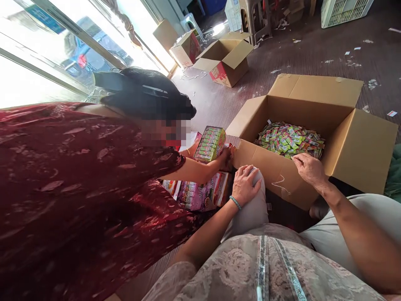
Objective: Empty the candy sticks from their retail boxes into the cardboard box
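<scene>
My left hand (246, 186), with a beaded bracelet at the wrist, rests palm down on my knee, fingers somewhat spread, holding nothing. Over the near edge of a large open cardboard box (266, 163) is my right hand (308, 168), its fingers bent and drawn together; whether they hold anything is too small to tell. Inside the box lies a heap of small green and red packets (290, 140). To the left, another person's hands hold a clear pack of green items (210, 144) above several pink and purple packs (194, 195).
A person in a dark red patterned garment (78, 179) leans in from the left. Farther back stand another open carton (232, 73), a smaller carton (187, 49), a brown stool (255, 21) and a pale plastic crate (344, 12). Paper scraps litter the dark floor.
</scene>
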Motion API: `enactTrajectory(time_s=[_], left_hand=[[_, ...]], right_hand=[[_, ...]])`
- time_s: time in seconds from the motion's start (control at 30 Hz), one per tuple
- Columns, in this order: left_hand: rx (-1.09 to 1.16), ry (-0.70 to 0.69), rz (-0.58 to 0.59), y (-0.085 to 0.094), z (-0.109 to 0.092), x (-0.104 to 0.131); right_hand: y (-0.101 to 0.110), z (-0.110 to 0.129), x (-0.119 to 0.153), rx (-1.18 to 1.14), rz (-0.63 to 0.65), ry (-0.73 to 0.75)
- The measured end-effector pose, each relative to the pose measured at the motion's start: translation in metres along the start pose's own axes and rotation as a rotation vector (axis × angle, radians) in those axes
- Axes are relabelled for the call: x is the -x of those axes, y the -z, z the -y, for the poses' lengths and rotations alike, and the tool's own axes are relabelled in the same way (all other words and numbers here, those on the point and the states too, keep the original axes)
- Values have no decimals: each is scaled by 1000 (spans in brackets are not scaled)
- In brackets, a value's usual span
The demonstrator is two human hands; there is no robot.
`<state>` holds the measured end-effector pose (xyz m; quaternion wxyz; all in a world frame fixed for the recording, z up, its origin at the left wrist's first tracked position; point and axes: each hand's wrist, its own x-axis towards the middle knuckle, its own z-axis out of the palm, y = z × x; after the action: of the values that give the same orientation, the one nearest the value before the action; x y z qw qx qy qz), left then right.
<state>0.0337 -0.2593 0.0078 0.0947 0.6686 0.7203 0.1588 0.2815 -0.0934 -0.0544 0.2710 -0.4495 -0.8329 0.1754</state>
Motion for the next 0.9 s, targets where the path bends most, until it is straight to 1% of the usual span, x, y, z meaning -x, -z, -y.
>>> enactTrajectory(time_s=[0.2,0.47,0.63,0.73,0.8,0.83,0.9], left_hand=[[16,5,-30,1,7,1],[46,24,-60,-5,11,5],[42,21,-53,-9,9,5],[48,12,-48,-12,4,5],[56,8,-47,-15,0,6],[66,9,-51,-17,0,6],[106,42,-65,-21,4,-1]], right_hand=[[-7,3,-6,19,71,13],[-18,6,-7,-15,113,57],[-20,4,-4,6,154,72],[-23,-1,0,104,167,62],[-27,-6,3,221,191,28],[-29,-9,4,280,225,-9],[-34,-16,5,365,354,-143]])
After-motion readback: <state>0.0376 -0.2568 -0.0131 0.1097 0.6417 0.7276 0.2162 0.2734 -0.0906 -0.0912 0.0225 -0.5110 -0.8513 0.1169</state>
